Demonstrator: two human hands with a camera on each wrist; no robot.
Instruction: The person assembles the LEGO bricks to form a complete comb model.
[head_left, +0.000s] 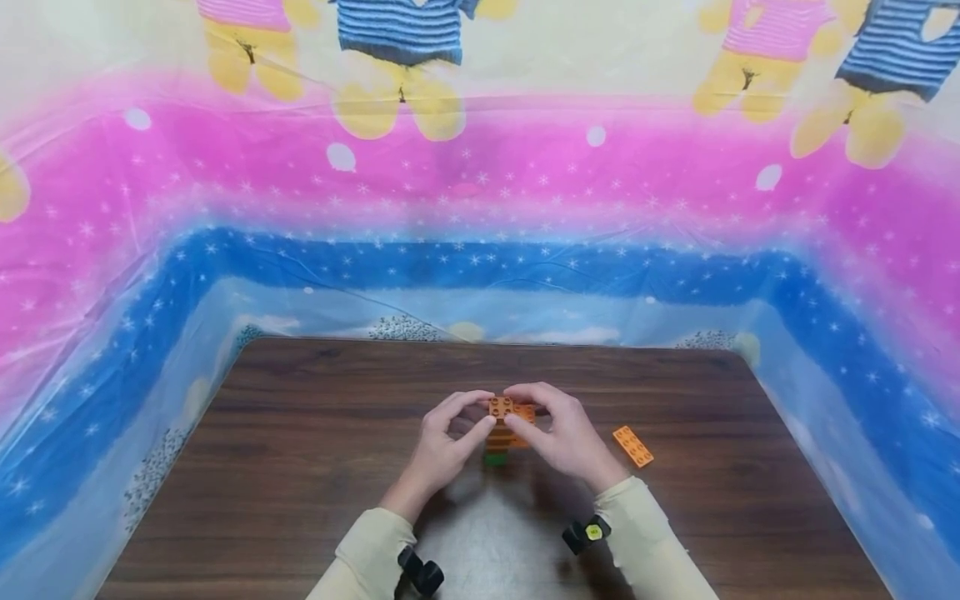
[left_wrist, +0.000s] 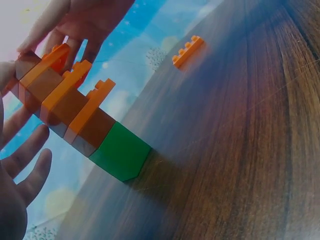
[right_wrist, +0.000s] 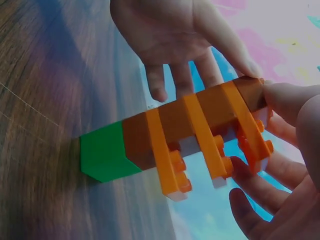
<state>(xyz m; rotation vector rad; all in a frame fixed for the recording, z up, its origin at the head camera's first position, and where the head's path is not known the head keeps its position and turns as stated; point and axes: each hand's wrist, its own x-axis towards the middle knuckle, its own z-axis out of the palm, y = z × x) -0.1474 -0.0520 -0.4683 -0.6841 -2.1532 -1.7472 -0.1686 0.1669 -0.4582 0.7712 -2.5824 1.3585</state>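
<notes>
A tower of toy building bricks (head_left: 498, 440) stands upright on the table. Its base is a green brick (right_wrist: 102, 152); above it brown bricks alternate with thin orange plates (left_wrist: 92, 107) that jut out to the right side. A brown brick (right_wrist: 248, 94) tops the stack, its studs facing up. My left hand (head_left: 441, 440) pinches this top brick from the left between thumb and forefinger. From the right, my right hand (head_left: 561, 429) holds the same brick, thumb in front and fingers behind, over the uppermost orange plate. The other fingers of both hands are spread loosely beside the tower.
A loose orange plate (head_left: 633, 446) with studs up lies on the brown wooden table (head_left: 322, 417), right of the right hand. A patterned pink and blue cloth (head_left: 465, 192) hangs around the table's back and sides. Small black cameras are strapped to both wrists.
</notes>
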